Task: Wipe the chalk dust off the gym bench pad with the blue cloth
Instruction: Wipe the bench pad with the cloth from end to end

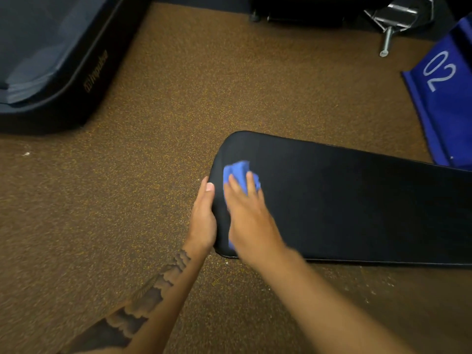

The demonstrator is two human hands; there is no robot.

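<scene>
The black gym bench pad [344,200] stretches from the centre to the right edge of the head view. My right hand [249,213] presses the crumpled blue cloth [238,169] flat onto the pad near its left end; the cloth sticks out past my fingertips and a bit shows under my wrist. My left hand [204,218] grips the pad's rounded left edge, with the thumb on top and the fingers hidden underneath. No chalk dust shows clearly on the dark surface.
Brown speckled rubber floor [153,175] surrounds the bench. A dark padded mat [51,60] lies at the top left. A blue box marked 02 [444,98] stands at the right, with metal equipment [393,19] behind it. White specks dot the floor under the bench's near edge.
</scene>
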